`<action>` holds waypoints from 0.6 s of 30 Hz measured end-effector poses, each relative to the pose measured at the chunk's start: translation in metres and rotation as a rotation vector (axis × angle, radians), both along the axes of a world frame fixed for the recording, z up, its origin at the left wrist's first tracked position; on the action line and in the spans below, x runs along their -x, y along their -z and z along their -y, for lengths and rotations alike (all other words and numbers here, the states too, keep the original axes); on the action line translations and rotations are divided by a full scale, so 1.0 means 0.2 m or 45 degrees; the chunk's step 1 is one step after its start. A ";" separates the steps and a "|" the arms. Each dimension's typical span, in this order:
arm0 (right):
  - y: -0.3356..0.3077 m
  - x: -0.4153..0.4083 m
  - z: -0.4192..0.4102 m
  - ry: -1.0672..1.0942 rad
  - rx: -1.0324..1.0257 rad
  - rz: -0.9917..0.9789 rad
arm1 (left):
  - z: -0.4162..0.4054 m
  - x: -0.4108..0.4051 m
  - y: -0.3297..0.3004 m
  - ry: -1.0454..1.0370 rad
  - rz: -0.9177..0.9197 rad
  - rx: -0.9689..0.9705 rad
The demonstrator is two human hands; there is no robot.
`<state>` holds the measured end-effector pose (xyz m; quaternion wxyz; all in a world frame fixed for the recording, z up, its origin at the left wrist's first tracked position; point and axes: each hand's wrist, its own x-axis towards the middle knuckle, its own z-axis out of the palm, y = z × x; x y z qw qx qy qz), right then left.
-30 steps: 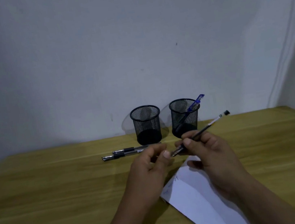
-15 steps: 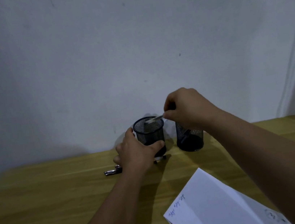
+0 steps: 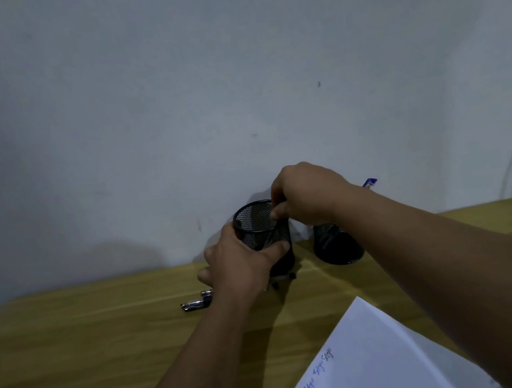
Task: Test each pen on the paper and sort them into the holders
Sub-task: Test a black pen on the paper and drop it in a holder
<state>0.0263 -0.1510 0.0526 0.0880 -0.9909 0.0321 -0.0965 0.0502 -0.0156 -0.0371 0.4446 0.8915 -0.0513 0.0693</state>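
Note:
My left hand [image 3: 241, 265] grips the side of the left black mesh holder [image 3: 254, 223] near the wall. My right hand [image 3: 307, 196] hovers over its rim, thumb and fingers pinching the top end of a black pen [image 3: 272, 236]. The pen slants down inside the holder and shows only dimly through the mesh. The right mesh holder [image 3: 337, 245] stands behind my right wrist, with a blue pen [image 3: 370, 182] sticking out of it. Two more black pens [image 3: 196, 304] lie on the table, partly hidden under my left hand. The white paper [image 3: 370, 358] with scribbles lies at the front right.
The wooden table [image 3: 73, 351] runs up to a plain white wall just behind the holders. My right forearm crosses above the paper's far corner.
Both hands went from the paper to the left holder: the left hand took hold of it, and the right hand has lowered the black pen down into it.

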 end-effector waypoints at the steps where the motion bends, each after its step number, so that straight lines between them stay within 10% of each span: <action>1: 0.00 0.00 0.00 0.008 -0.002 0.000 | 0.00 0.00 0.00 0.005 0.000 0.010; 11: 0.08 0.21 -0.08 -0.026 -0.110 0.565 | -0.18 0.06 0.03 0.022 0.069 0.045; 18: 0.42 0.26 -0.25 -0.233 -0.042 0.196 | -0.38 0.23 0.16 -0.096 0.129 0.249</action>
